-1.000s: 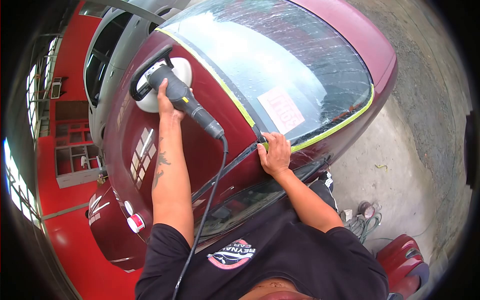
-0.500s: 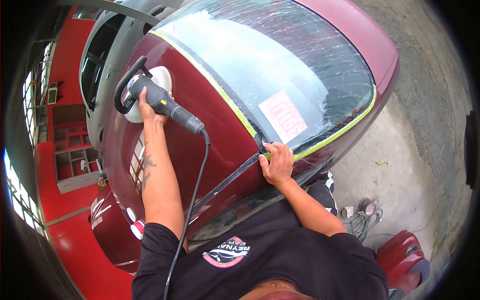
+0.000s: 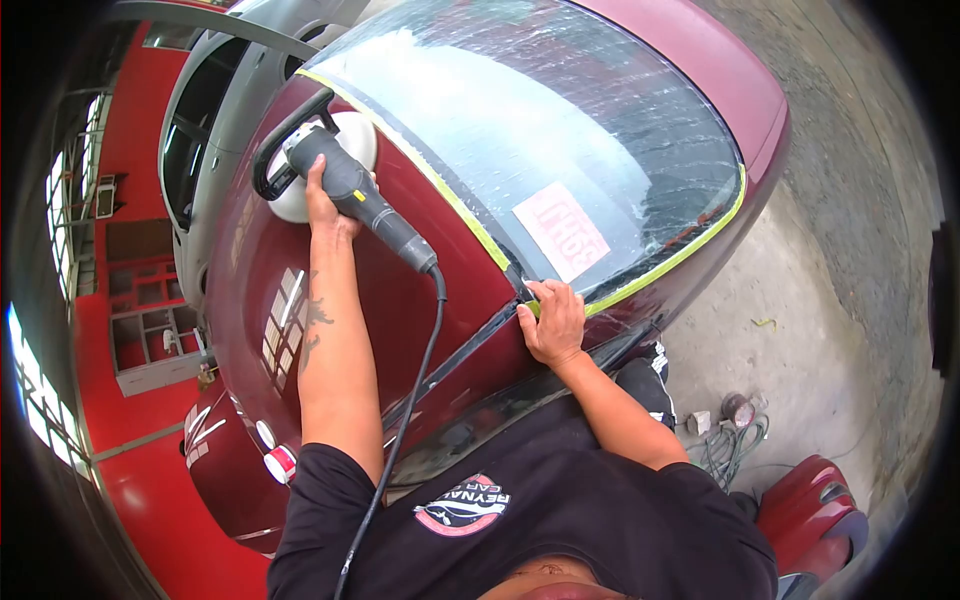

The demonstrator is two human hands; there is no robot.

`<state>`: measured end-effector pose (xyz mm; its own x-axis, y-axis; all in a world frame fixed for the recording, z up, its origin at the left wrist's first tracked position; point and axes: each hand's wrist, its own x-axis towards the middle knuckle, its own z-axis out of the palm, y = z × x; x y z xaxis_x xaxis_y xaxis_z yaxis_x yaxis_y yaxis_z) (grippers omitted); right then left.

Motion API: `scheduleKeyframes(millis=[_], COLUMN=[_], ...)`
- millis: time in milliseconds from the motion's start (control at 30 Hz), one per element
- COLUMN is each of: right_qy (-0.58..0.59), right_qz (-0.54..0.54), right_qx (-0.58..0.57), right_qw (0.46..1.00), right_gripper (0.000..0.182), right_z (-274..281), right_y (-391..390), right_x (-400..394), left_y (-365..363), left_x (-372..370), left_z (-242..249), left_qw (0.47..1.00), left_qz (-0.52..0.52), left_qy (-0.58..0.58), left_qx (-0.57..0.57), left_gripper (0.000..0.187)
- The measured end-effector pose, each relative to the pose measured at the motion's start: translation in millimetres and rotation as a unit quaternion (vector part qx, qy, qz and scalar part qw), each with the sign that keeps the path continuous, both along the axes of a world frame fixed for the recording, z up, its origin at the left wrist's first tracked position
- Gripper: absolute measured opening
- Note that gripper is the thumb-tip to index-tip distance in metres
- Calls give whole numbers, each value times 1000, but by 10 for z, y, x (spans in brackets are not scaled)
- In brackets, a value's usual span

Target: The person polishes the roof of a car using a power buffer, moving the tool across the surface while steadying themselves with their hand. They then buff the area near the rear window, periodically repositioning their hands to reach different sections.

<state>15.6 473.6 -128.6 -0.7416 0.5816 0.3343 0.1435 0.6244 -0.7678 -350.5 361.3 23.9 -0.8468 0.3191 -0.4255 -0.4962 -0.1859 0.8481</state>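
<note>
My left hand [image 3: 330,205] is wrapped round the body of a black and grey polisher [image 3: 365,200]. The tool's white round pad [image 3: 357,140] lies against the dark red hood [image 3: 400,290], close to the windshield. Its black cord [image 3: 425,350] runs back over my left arm. My right hand [image 3: 556,318] rests at the lower corner of the windshield [image 3: 500,120], fingers apart, on the yellow-green tape [image 3: 655,270] and the panel edge. It holds nothing. A pink and white paper [image 3: 562,232] sits on the glass near it.
A grey car [image 3: 215,110] stands beyond the hood. A red and white round container [image 3: 280,463] is near the front of the car. Coiled hose [image 3: 730,450] and a red bumper part [image 3: 810,505] lie on the floor at right. Red shelving [image 3: 155,320] stands at left.
The polisher and my left hand have moved right and slightly up across the hood, closer to the taped windshield edge. My right hand has stayed in nearly the same place.
</note>
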Motion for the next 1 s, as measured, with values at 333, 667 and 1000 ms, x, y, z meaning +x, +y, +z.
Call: scheduleKeyframes(millis=[333, 667, 1000], right_qy=[9, 0, -8], right_qz=[-11, -5, -4], right_qx=[12, 12, 4], right_qw=[1000, 1000, 1000], right_gripper=[45, 45, 44], right_z=[29, -2, -50], right_y=[-19, -36, -38], right_x=[-10, -15, -29], left_y=[-769, -757, -146], left_x=[492, 990, 1490], left_z=[153, 174, 67], left_qw=[997, 997, 1000], left_qz=[77, 74, 2], left_qy=[3, 6, -10], left_qx=[-21, -20, -2], left_gripper=[62, 61, 58])
